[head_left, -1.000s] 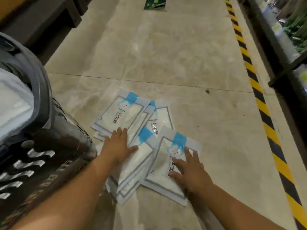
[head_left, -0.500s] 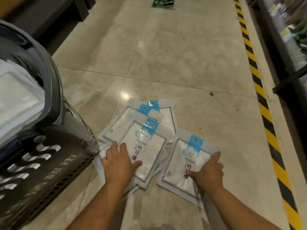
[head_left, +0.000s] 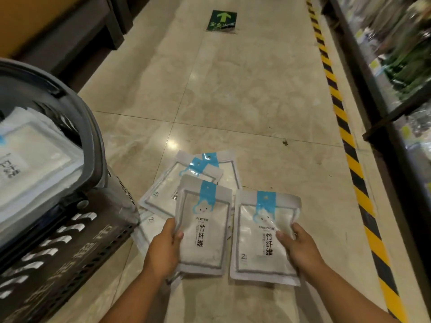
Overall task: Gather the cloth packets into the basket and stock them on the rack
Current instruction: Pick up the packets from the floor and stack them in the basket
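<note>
My left hand (head_left: 164, 248) grips the left edge of a white cloth packet (head_left: 205, 229) with a blue header strip, lifted off the floor. My right hand (head_left: 297, 248) grips the right edge of a second identical packet (head_left: 261, 238), held upright beside the first. Several more packets (head_left: 186, 180) lie overlapping on the tiled floor just beyond and to the left. A dark plastic basket (head_left: 77, 229) stands at the left, with white packets (head_left: 30, 159) inside it.
A yellow-and-black hazard stripe (head_left: 345, 131) runs along the floor on the right, beside a dark rack (head_left: 401, 113) stocked with goods. A green arrow floor sign (head_left: 222, 21) lies far ahead. Dark fixtures (head_left: 77, 43) stand at the back left.
Both hands went from pressing flat on packets on the floor to gripping one packet each and lifting them up. The view has tilted up, showing more of the aisle.
</note>
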